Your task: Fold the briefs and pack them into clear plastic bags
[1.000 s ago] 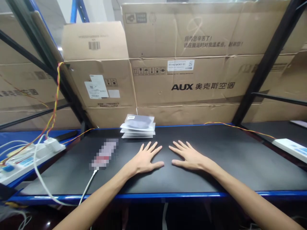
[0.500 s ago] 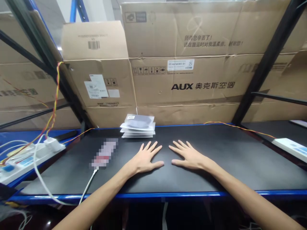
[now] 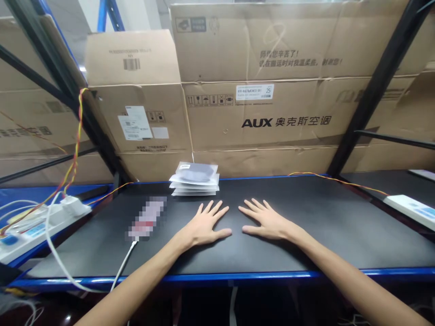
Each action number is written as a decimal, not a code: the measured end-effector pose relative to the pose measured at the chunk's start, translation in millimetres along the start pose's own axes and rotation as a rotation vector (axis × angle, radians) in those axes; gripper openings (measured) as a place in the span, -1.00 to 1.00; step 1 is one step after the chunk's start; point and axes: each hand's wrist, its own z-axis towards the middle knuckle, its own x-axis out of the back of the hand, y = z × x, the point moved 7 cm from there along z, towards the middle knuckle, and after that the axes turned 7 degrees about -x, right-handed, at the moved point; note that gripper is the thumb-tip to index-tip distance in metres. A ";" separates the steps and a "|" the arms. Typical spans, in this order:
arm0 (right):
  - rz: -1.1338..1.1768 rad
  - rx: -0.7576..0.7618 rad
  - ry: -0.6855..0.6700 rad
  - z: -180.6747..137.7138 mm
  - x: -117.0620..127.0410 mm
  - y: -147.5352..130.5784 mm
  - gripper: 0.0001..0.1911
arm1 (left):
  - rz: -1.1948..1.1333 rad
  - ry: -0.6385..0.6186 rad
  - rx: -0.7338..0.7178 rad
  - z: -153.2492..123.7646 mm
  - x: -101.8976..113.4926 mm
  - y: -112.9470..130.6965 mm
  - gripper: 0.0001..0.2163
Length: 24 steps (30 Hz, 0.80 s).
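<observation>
both hands lay palm down on the table (image 3: 340,226), fingers spread and thumbs pointing toward each other with a gap between, near the middle of its front edge. the left hand (image 3: 205,225) was open and held nothing; the right hand (image 3: 268,222) was open and empty too.

the packets (image 3: 197,183) sat in a stack by the table's back edge, left of its middle, just beyond the left hand's fingertips and apart from them. they looked light and thin, the film likely slick and soft, so the pile could probably slide if pushed from one side. the loose margins that stuck out at the sides seemed the best place to pinch a single one; the whole stack would call for a grip on both sides. whether the contents were fragile could not be told. the top packet was a clear sleeve around something dark, with a small white label.

the table's top was smooth, black and matte, its front rim (image 3: 258,276) glossy blue. toward the left end lay a pixelated slab (image 3: 147,217), a white cable (image 3: 124,265) at its near end. creased brown cardboard (image 3: 285,104) stood behind the back edge.
</observation>
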 end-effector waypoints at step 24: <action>-0.005 0.001 0.007 1.6 -1.6 1.8 -0.11 | 0.017 -0.008 -0.006 -0.1 -0.6 0.3 -0.25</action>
